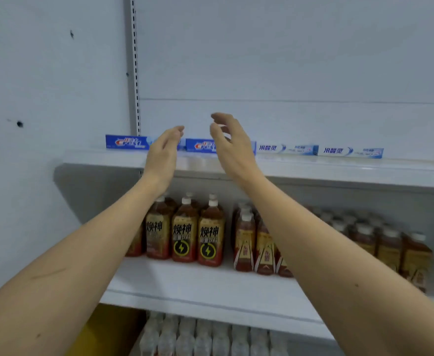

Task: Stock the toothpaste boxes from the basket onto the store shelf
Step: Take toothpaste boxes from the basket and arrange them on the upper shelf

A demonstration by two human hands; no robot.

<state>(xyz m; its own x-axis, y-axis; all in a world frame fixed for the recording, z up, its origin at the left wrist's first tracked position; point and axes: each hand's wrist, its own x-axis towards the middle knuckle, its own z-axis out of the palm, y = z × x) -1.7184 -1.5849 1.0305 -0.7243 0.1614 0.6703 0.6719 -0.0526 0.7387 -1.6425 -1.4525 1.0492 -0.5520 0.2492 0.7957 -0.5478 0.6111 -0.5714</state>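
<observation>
Several toothpaste boxes lie in a row along the top shelf [339, 170]. At the left is a blue box [126, 142], then a second blue box [199, 145], partly hidden behind my hands. Right of them lie a white and blue box [285, 148] and another white and blue box [350, 151]. My left hand [163, 150] and my right hand [230, 143] are raised in front of the two blue boxes, fingers relaxed and loosely curved, holding nothing. The basket is out of view.
Brown drink bottles [185, 232] fill the middle shelf below, with more bottles [365, 240] to the right. Clear water bottles [210, 337] stand on the lowest level. A slotted metal upright [134, 73] runs up the back wall, and something yellow [103, 332] sits bottom left.
</observation>
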